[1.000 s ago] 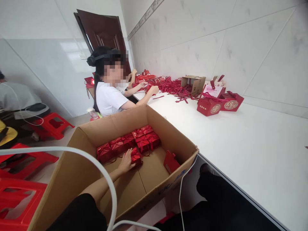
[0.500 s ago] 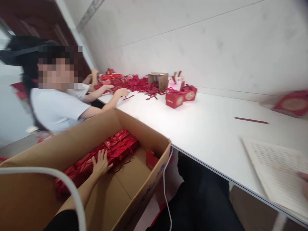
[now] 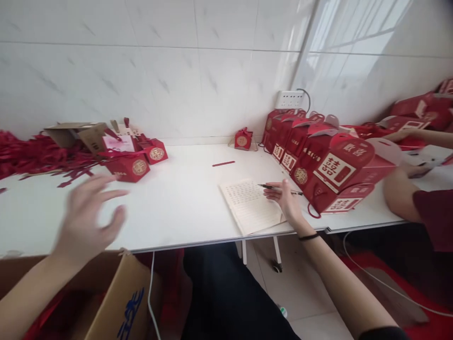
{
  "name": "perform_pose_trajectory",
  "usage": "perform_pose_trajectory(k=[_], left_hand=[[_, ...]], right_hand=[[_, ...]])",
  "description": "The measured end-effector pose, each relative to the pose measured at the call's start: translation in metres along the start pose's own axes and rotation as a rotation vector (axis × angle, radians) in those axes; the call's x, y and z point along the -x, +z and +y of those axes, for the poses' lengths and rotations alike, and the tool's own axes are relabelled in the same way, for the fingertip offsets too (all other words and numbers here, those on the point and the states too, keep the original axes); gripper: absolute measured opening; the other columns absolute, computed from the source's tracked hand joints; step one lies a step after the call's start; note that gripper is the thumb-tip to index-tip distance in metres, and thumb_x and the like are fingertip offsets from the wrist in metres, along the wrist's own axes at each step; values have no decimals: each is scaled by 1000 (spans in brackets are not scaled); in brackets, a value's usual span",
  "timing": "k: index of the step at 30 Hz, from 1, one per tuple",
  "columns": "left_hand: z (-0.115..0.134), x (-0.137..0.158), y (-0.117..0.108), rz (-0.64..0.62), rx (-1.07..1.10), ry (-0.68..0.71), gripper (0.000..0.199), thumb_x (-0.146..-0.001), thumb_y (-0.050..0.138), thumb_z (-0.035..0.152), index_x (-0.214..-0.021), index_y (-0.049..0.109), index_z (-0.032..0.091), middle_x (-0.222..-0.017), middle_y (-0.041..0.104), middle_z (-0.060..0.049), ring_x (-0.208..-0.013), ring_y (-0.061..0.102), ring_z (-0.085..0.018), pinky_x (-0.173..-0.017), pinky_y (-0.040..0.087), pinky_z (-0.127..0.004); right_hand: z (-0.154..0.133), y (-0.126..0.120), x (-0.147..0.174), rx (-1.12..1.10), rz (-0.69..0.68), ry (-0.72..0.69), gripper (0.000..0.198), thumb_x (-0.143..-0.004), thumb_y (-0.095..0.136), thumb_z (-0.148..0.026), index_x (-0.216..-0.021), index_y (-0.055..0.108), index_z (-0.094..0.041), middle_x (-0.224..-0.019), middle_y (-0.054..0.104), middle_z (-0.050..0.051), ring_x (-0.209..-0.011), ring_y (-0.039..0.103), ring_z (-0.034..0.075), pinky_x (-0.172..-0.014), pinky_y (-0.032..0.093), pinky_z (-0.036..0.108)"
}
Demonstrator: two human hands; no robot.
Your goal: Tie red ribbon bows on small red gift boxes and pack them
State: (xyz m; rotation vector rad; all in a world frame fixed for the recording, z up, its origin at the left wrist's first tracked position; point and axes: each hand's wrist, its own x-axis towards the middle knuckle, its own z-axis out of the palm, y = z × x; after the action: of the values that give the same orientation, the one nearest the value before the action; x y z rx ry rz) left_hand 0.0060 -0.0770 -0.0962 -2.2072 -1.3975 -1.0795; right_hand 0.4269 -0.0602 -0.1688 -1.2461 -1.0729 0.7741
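Observation:
My left hand [image 3: 90, 217] is raised over the left part of the white table, blurred, fingers apart and holding nothing. Beyond its fingertips stand small red gift boxes [image 3: 130, 167] with round gold emblems. Below my left forearm is a cardboard box [image 3: 118, 293] with red items inside, mostly hidden. My right hand [image 3: 286, 200] rests over a lined notebook [image 3: 247, 208] with handwriting on its upper part. A slim black pen [image 3: 264, 186] runs through the fingers of this hand, its far end showing past the thumb.
Several large red gift boxes [image 3: 318, 165] stand in a row beside my right hand. A small red box [image 3: 243, 140] and a red strip [image 3: 223, 164] lie farther back. Red ribbons [image 3: 31, 153] are heaped at left. A co-worker's arm [image 3: 403, 189] is at right.
My view has swung right, away from the co-workers at left. My left hand has risen out of the cardboard box, off the red items. The pen and more of my right hand now show.

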Motion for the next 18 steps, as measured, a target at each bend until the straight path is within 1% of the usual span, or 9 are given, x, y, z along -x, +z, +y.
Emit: perform_pose_trajectory(k=[1,2,4,5,7,9,11,13,18], left_hand=[[29,-31,20,-42,100,164,21,-79,45,27,-95,56,19,-117,52,-4,-119,43,-23,-105,30,-45],[56,-58,43,-112,190,287,19,-80,43,24,-90,59,18,-109,56,-5,-111,49,-21,-101,36,-41],[103,-95,95,-313,286,398,21,-78,43,21,-86,62,16,-97,61,-8,-99,55,-22,-94,41,-40],[121,-106,122,-408,307,375,21,-77,45,19,-87,63,15,-95,62,-9,-99,55,-23,-94,40,-41],[149,-117,170,-557,399,231,21,-76,46,17,-86,65,15,-96,64,-9,-101,54,-25,-96,38,-41],[164,-117,206,-655,499,86,23,-78,45,18,-88,65,16,-95,65,-8,-95,58,-22,-89,43,-36],[168,-111,227,-709,562,22,24,-79,45,23,-90,66,17,-93,67,-6,-86,61,-19,-81,48,-31],[166,-104,236,-735,580,9,24,-79,48,28,-91,66,18,-94,66,-5,-85,61,-18,-79,48,-29],[160,-99,232,-849,542,20,33,-75,52,40,-99,65,20,-105,60,-7,-98,57,-22,-90,42,-33]], right_hand=[[0,0,-4,14,6,0,52,-75,45,-66,-80,55,-16,-66,60,6,-63,59,19,-58,47,29],[-1,1,-7,38,26,-7,43,-72,54,-60,-76,52,-17,-60,57,3,-57,56,17,-53,44,26],[0,2,-13,76,62,-13,32,-67,63,-46,-72,47,-19,-50,50,-3,-46,47,13,-44,34,23],[1,2,-14,88,66,-8,29,-67,63,-41,-71,44,-20,-46,46,-5,-41,41,12,-42,30,23],[3,3,-16,99,43,7,22,-69,56,-35,-71,40,-21,-41,41,-7,-37,36,11,-41,26,22],[6,4,-15,103,-4,15,15,-70,50,-30,-72,39,-21,-41,43,-7,-39,38,11,-43,28,22],[8,4,-15,102,-44,16,10,-71,46,-29,-73,41,-20,-46,48,-5,-44,43,12,-46,32,23],[10,4,-17,107,-64,20,11,-71,44,-31,-71,43,-20,-52,52,-3,-48,46,12,-48,35,23],[15,3,-20,209,-16,10,21,-71,54,-37,-66,42,-20,-52,51,-4,-50,48,13,-51,38,24]])
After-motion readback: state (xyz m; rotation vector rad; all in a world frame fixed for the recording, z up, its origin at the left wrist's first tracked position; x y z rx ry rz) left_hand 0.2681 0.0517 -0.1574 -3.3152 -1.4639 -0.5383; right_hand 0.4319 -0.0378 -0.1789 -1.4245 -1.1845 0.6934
